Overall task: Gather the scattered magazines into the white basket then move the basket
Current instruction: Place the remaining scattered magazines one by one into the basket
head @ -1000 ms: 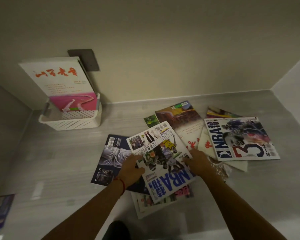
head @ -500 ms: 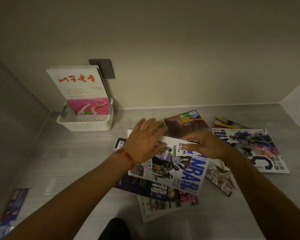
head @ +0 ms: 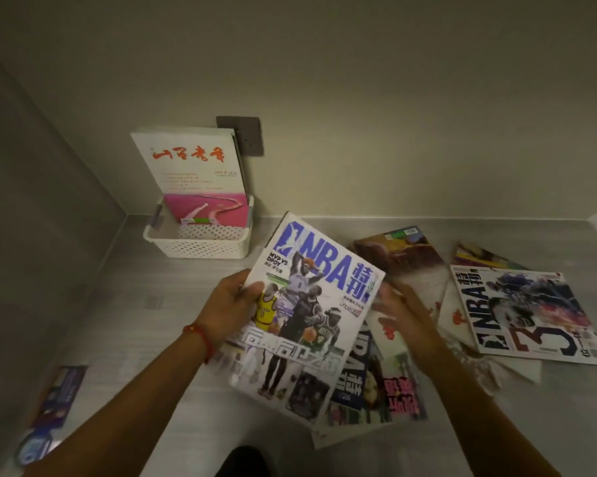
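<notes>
Left hand has flipped the NBA magazine upright; right hand seemingly released

Both bare forearms reach forward from the bottom of the view, converging toward the middle. The left hand, a red cord around its wrist, curls its fingers and thumb around the left edge of an NBA magazine and holds it lifted and tilted. The right hand is blurred, palm turned inward with fingers spread and loosely extended, just beside the cover's right edge.

right hand: motion-blurred, grip unreadable | floor magazine: blurred (cover illegible) | lower pile: partly covered
</notes>
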`<act>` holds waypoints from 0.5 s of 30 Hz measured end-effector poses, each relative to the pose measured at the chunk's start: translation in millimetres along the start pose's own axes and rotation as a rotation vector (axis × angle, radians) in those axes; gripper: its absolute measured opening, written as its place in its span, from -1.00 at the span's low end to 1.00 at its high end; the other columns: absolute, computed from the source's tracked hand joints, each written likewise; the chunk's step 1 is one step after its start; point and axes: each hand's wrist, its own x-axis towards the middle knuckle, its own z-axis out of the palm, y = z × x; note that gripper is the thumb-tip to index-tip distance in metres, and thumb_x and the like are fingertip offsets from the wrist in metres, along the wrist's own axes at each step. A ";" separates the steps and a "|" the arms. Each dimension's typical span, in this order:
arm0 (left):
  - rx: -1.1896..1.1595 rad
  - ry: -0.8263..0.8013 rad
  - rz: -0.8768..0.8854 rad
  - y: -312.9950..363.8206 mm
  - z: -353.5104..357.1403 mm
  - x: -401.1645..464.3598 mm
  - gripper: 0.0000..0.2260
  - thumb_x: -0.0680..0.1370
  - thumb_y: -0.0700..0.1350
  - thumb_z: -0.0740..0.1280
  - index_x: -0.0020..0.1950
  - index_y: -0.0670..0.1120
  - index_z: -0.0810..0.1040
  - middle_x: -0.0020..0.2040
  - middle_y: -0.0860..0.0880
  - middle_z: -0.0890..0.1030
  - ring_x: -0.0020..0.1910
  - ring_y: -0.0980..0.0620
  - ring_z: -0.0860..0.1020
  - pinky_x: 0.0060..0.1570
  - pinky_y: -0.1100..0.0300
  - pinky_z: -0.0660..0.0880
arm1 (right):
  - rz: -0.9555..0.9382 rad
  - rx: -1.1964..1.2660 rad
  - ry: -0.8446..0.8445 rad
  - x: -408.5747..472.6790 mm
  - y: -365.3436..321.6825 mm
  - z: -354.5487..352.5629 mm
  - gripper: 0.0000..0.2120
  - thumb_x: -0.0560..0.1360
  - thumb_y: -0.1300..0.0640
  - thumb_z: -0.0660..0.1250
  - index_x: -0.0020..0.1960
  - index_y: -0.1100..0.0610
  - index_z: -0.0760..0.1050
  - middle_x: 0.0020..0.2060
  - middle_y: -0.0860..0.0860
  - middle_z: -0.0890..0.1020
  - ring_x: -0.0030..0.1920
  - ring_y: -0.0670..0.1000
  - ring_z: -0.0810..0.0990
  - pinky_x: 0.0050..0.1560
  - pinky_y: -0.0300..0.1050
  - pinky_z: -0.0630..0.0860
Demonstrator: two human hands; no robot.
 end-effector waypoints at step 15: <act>-0.293 0.128 -0.031 -49.0 -127.7 1.2 -0.82 0.65 0.03 0.20 0.22 0.05 0.46 0.12 -0.03 0.70 0.00 -0.05 0.71 -0.17 0.17 0.66 | -0.264 -0.356 -0.264 36.1 -80.2 160.0 -0.84 0.55 0.11 0.37 0.11 0.05 0.63 -0.02 -0.03 0.74 -0.08 -0.04 0.73 -0.07 0.12 0.68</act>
